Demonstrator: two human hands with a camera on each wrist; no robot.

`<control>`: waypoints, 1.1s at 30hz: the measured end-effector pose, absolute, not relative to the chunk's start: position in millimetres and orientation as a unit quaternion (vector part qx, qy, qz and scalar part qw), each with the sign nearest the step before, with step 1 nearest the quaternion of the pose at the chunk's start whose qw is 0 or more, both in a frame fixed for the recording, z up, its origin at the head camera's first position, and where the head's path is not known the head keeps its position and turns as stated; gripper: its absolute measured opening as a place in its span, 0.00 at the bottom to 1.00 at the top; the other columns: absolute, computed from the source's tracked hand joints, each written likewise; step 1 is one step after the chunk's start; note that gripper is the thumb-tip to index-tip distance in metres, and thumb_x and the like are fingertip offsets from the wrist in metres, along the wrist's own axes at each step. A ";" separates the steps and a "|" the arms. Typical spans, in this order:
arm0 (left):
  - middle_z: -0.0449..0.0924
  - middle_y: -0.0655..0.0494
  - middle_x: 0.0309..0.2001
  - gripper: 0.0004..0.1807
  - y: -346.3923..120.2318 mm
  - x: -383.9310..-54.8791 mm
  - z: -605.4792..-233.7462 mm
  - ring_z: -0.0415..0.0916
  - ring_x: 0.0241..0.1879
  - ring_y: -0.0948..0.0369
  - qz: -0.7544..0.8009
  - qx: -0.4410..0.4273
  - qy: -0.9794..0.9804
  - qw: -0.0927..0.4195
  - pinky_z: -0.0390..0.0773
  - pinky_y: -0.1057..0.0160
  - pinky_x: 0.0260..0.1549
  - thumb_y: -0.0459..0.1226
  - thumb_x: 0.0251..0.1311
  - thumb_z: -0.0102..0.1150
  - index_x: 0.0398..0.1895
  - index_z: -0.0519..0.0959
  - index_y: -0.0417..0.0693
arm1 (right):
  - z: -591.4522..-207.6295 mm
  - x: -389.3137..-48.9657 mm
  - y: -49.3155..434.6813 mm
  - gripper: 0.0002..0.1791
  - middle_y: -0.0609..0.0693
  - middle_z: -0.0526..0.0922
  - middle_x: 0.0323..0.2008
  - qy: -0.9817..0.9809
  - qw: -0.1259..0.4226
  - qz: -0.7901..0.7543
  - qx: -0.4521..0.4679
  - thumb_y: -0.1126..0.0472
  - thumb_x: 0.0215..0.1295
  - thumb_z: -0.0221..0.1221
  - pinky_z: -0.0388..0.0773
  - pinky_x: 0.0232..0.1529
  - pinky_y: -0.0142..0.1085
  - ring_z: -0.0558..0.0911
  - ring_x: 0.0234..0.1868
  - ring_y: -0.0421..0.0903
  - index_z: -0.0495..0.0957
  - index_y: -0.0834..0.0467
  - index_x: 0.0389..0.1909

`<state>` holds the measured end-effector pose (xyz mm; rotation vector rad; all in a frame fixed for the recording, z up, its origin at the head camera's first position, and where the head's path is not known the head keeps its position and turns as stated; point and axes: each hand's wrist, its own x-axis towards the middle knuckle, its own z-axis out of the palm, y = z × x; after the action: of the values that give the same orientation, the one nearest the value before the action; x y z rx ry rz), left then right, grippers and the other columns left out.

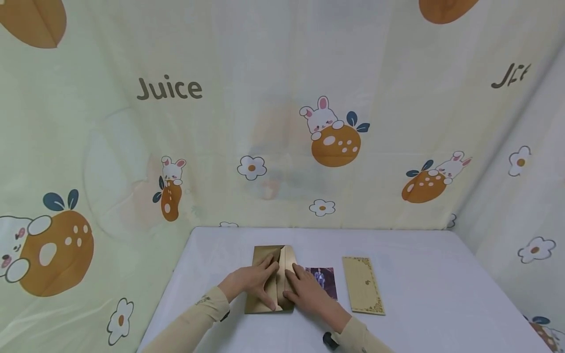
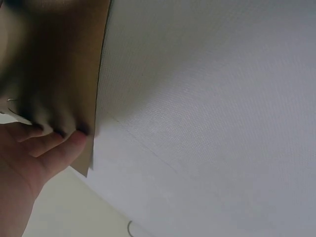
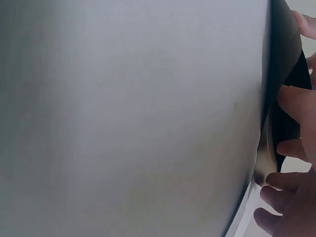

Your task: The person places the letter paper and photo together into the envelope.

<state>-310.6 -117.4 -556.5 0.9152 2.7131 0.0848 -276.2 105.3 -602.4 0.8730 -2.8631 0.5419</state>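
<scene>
A shiny gold envelope [image 1: 261, 308] lies upright on the white table, its long flap [image 1: 287, 256] along the right side. My left hand [image 1: 253, 280] rests on the envelope with fingers spread, thumb toward the near edge. In the left wrist view, the left fingertips [image 2: 76, 140] press on the gold surface [image 2: 88, 94]. My right hand [image 1: 309, 294] touches the flap from the right with its fingers extended. In the right wrist view, the right hand [image 3: 296, 197] has its fingertips at the bent gold edge [image 3: 265, 158], and a dark gap shows behind it.
Right of the envelope lies a small photo [image 1: 326, 279] of a standing figure, partly covered by my right hand. Farther right is a gold card [image 1: 359, 284] with ornate corners. A patterned curtain [image 1: 273, 196] hangs behind the table [image 1: 423, 279].
</scene>
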 end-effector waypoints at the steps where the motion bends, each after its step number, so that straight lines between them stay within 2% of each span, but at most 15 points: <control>1: 0.46 0.35 0.79 0.60 -117.1 -310.4 -556.2 0.59 0.75 0.45 0.029 0.315 0.938 0.138 0.82 0.49 0.49 0.76 0.37 0.67 0.70 0.55 0.58 | -602.1 -276.3 106.0 0.34 0.72 0.66 0.69 -0.939 0.056 0.183 0.285 0.50 0.71 0.59 0.65 0.68 0.59 0.68 0.70 0.67 0.66 0.66 0.70; 6: 0.46 0.35 0.79 0.61 -116.1 -308.6 -553.9 0.63 0.72 0.45 0.028 0.312 0.940 0.137 0.82 0.49 0.48 0.75 0.36 0.67 0.70 0.55 0.57 | -599.2 -277.5 112.0 0.37 0.70 0.67 0.69 -0.945 0.062 0.194 0.257 0.49 0.70 0.60 0.68 0.66 0.60 0.70 0.68 0.67 0.63 0.64 0.73; 10: 0.46 0.36 0.79 0.60 -115.7 -307.8 -553.0 0.67 0.70 0.45 0.026 0.310 0.941 0.135 0.82 0.48 0.47 0.75 0.36 0.68 0.69 0.55 0.58 | -595.5 -277.6 120.5 0.40 0.69 0.67 0.70 -0.950 0.052 0.200 0.236 0.48 0.69 0.62 0.67 0.65 0.62 0.70 0.69 0.67 0.61 0.64 0.74; 14: 0.47 0.36 0.79 0.58 -115.7 -307.0 -553.1 0.70 0.67 0.45 0.027 0.310 0.941 0.136 0.83 0.48 0.43 0.75 0.36 0.68 0.67 0.55 0.59 | -596.2 -277.6 131.2 0.41 0.69 0.68 0.69 -0.953 0.051 0.199 0.221 0.47 0.69 0.63 0.65 0.67 0.60 0.69 0.70 0.66 0.61 0.66 0.73; 24: 0.45 0.36 0.80 0.59 -117.1 -306.6 -554.0 0.66 0.70 0.43 0.029 0.305 0.941 0.141 0.83 0.48 0.44 0.75 0.35 0.68 0.68 0.56 0.59 | -595.2 -279.9 164.2 0.43 0.73 0.67 0.68 -0.975 0.041 0.176 0.133 0.45 0.67 0.64 0.62 0.67 0.63 0.67 0.69 0.69 0.64 0.73 0.69; 29: 0.44 0.35 0.80 0.58 -116.9 -305.9 -552.0 0.68 0.68 0.43 0.036 0.305 0.941 0.144 0.83 0.49 0.41 0.74 0.35 0.69 0.67 0.55 0.59 | -588.6 -280.7 181.3 0.46 0.74 0.70 0.63 -0.985 0.027 0.156 0.070 0.44 0.62 0.67 0.67 0.58 0.64 0.71 0.61 0.70 0.64 0.76 0.66; 33: 0.43 0.35 0.80 0.58 -116.6 -308.0 -554.4 0.67 0.69 0.42 0.039 0.307 0.939 0.148 0.82 0.49 0.42 0.75 0.36 0.68 0.67 0.55 0.60 | -585.4 -280.7 185.8 0.41 0.70 0.74 0.52 -0.986 0.030 0.148 0.066 0.43 0.59 0.70 0.71 0.49 0.56 0.73 0.48 0.61 0.71 0.74 0.58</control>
<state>-308.0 -116.6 -554.4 0.8835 2.7008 0.1127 -280.7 185.8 -585.4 0.2025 -3.0406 0.4557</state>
